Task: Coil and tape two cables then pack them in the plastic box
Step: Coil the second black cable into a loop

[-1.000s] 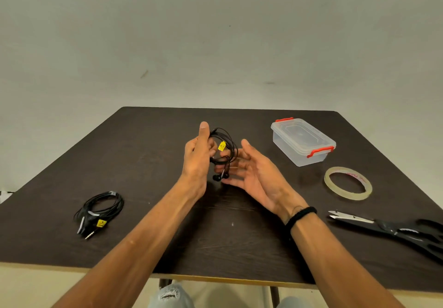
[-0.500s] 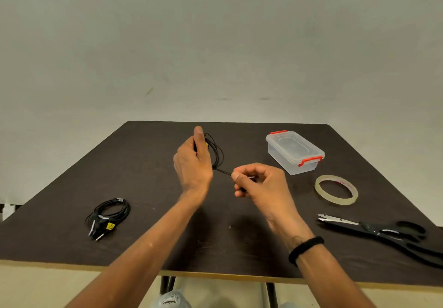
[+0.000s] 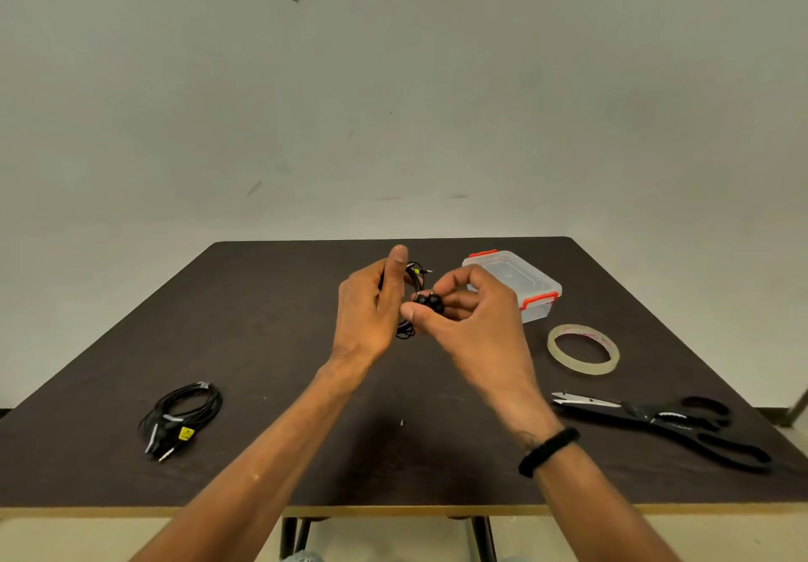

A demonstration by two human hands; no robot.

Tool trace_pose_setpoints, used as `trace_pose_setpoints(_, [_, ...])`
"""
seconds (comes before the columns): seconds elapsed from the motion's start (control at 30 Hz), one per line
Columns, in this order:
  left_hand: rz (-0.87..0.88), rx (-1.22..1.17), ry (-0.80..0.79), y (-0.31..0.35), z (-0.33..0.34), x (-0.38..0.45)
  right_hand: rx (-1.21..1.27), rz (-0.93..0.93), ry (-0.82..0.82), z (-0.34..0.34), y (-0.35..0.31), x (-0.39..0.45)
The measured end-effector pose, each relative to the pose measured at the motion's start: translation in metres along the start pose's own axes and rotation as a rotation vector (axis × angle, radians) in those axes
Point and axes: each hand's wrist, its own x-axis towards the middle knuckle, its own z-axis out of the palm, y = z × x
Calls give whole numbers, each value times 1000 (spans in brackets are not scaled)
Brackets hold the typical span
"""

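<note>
Wall (image 3: 393, 102): plain, pale grey-green, with a few small dark marks and scuffs.
Table (image 3: 262, 321): dark brown wood-grain top, pale edge strip along the near side.
Legs (image 3: 483, 537): dark, under the near edge.
Light: even, soft.

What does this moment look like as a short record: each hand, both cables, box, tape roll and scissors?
left hand: grips a black cable coil, held above the table
right hand: pinches the earbud end of that cable
second cable: coiled, lying on the table near its left front, bands of tape visible
plastic box: lid on, red latches, right of the hands
tape roll: flat on the table, in front of the box
scissors: lying at the right front, blades pointing left
</note>
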Motion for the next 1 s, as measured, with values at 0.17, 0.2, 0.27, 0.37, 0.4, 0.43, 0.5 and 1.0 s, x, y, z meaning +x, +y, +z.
trace_pose_setpoints(0.17, [-6, -53, -62, 5, 2, -4, 79, 54, -79, -5, 2, -4])
trace_pose_setpoints(0.2, [-4, -63, -66, 6, 4, -4, 79, 61, -95, -4, 2, -5])
trace_pose_setpoints(0.27, [-3, -97, -83, 5, 7, -6, 50, 49, -92, -3, 0, -6])
trace_pose_setpoints(0.37, [-48, -154, -86, 5, 12, -8, -41, -5, 31, -4, 1, -7])
trace_pose_setpoints(0.4, [-74, -184, -83, 5, 15, -9, -38, -2, 77, -6, 3, -8])
trace_pose_setpoints(0.43, [-99, -213, -87, 5, 18, -10, -15, 11, 105, -8, 4, -9])
trace_pose_setpoints(0.5, [-140, -257, -114, 4, 27, -12, 29, 40, 135, -12, 9, -14])
trace_pose_setpoints(1.0, [-278, -382, -170, 9, 77, -36, 146, 228, 378, -20, 46, -23])
